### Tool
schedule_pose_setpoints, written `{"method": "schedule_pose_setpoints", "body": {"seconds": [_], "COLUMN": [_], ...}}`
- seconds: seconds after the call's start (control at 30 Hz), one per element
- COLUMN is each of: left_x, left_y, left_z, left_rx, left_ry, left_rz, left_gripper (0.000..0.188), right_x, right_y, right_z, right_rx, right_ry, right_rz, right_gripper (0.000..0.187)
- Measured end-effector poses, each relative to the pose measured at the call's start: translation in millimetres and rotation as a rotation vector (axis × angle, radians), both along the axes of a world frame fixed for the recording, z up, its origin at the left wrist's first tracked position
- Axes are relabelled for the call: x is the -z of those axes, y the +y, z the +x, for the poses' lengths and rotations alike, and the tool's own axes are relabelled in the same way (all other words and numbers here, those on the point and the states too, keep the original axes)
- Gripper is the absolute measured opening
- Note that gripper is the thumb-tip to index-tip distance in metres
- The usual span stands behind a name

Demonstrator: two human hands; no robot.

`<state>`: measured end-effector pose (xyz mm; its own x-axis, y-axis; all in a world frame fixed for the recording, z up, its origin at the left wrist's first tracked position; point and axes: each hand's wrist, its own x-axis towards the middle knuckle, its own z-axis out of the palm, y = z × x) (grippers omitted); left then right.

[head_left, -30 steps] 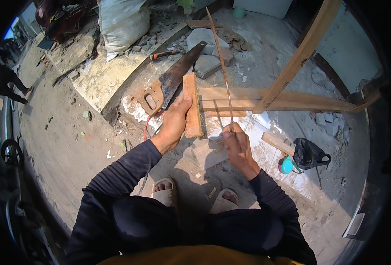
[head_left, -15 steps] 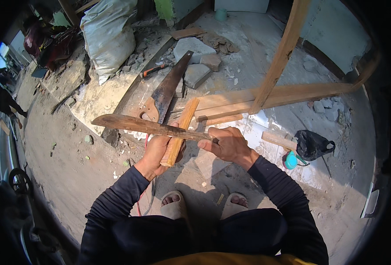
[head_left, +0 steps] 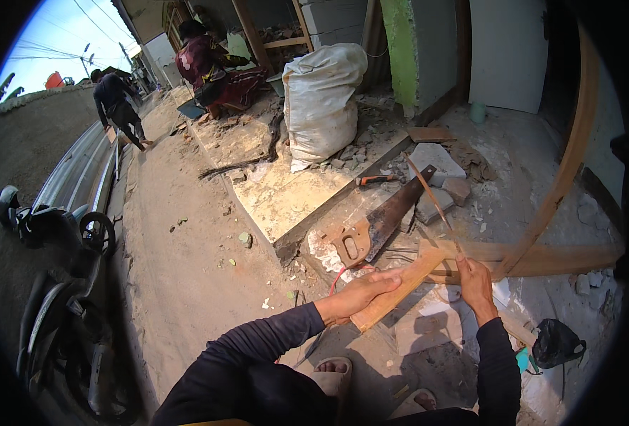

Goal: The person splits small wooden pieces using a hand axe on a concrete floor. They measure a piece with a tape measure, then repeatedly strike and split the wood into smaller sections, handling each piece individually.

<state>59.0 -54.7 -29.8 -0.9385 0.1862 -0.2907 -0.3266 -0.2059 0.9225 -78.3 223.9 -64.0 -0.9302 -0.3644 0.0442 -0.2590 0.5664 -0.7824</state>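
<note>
Flat light-brown wooden board [head_left: 405,286] is held up off the ground, slanting between both hands. Left hand [head_left: 360,296] has its grip clamped on the near end, thumb on top. Right hand's [head_left: 477,285] grip is wrapped round a long, thin rusty-brown blade [head_left: 429,192]; can't tell if blade touches wood.

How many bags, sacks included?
2: a white sack standing beyond the handsaw, and a black plastic bag on the ground, right of the right hand. More could be hidden.
</note>
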Motion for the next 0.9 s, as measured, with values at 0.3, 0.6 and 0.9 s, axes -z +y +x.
{"method": "schedule_pose_setpoints", "body": {"seconds": [0.3, 0.6, 0.9], "left_x": [3.6, 19.4, -4.3], "left_y": [27.1, 22.4, 17.0], "left_z": [-8.1, -7.5, -16.2], "left_rx": [0.139, 0.109, -0.172], "left_ry": [0.133, -0.107, -0.115], "left_rz": [-0.099, 0.209, 0.313], "left_gripper": [0.068, 0.054, 0.051], "right_x": [-8.8, -19.6, -13.5], "right_y": [-20.6, -24.4, -13.8], "right_z": [44.1, 37.9, 46.9], "right_rx": [-0.125, -0.018, -0.164], "right_ry": [-0.261, -0.577, 0.009], "right_rz": [-0.669, -0.87, -0.322], "right_gripper": [0.039, 0.021, 0.054]}}
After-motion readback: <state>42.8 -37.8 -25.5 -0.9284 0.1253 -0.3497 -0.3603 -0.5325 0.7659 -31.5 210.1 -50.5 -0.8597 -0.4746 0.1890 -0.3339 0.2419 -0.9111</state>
